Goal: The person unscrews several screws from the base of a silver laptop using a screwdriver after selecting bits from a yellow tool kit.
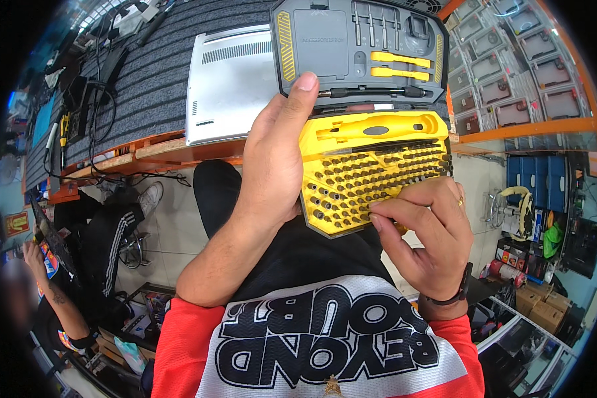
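My left hand (275,149) grips the left side of an opened screwdriver bit set (310,136), its thumb raised by the hinge. Many small dark screwdriver bits (361,178) stand in rows in the yellow tray. My right hand (434,229) is closed in a pinch at the tray's near edge, index finger and thumb at a screwdriver bit there. The grey lid (322,40) is tilted back and holds slim metal shafts (371,30), two yellow pry tools (400,66) and a black flexible shaft (371,93). The long handle slot (378,127) in the tray holds no handle.
Behind the case a silver laptop (229,86) lies underside up on a grey ribbed mat (152,73) with an orange-edged bench (132,156). Cables (96,126) lie at left. A seated person (56,298) is at far left. Clear storage boxes (504,63) stand at right; cardboard boxes (544,305) below.
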`<action>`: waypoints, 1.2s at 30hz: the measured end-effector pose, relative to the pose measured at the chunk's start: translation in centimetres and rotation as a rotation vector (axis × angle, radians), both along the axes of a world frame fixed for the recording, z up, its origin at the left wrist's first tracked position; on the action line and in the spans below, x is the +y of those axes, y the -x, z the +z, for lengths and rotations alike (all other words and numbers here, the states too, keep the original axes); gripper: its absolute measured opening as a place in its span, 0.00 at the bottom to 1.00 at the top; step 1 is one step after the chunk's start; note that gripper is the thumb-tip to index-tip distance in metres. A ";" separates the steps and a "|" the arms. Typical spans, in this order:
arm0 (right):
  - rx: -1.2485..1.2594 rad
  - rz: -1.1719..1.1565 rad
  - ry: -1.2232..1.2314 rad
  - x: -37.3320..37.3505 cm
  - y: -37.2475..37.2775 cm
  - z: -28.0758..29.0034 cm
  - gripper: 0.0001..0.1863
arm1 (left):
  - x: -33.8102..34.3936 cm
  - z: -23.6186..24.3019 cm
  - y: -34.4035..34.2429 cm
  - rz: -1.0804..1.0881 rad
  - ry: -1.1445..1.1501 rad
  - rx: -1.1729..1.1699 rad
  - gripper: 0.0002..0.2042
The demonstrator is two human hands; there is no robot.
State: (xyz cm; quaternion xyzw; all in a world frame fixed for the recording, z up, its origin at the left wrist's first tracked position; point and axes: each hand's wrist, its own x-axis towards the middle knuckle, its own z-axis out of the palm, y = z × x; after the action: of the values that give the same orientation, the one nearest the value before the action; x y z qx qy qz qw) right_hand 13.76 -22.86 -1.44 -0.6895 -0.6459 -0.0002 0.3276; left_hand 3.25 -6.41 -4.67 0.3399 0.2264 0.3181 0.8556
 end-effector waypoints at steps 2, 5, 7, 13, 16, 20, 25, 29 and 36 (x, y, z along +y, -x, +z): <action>0.001 0.003 0.000 0.0 0.0 -0.1 0.16 | 0.1 -0.4 0.1 -0.006 0.003 0.007 0.24; 0.006 0.002 0.003 0.0 0.0 0.0 0.16 | 0.1 -0.3 0.1 -0.007 0.019 -0.003 0.24; 0.001 0.002 0.002 -0.1 0.0 -0.2 0.16 | 0.1 -0.3 0.0 0.006 0.014 -0.004 0.24; 0.015 0.046 -0.009 0.1 0.4 0.1 0.17 | -0.1 0.0 -0.2 0.008 0.004 -0.030 0.24; 0.015 0.110 0.010 0.5 1.2 0.2 0.18 | -0.2 -0.3 0.0 0.000 -0.011 -0.007 0.24; 0.011 0.155 0.058 0.9 1.3 0.2 0.19 | -0.3 -0.2 -0.1 0.008 -0.020 0.026 0.24; 0.014 0.141 0.070 1.0 1.4 0.3 0.18 | -0.3 -0.1 -0.1 -0.009 -0.009 -0.006 0.24; 0.064 0.122 0.052 0.8 1.2 0.5 0.17 | -0.3 0.2 0.0 -0.009 0.025 -0.025 0.24; 0.115 0.028 0.032 0.2 0.9 0.7 0.19 | 0.2 -0.4 0.0 -0.059 0.054 -0.033 0.25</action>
State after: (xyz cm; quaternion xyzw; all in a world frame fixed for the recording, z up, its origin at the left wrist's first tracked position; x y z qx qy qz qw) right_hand 12.89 -22.65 -0.74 -0.6845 -0.6355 0.0543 0.3529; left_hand 3.25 -6.25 -5.07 0.3177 0.2108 0.2921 0.8771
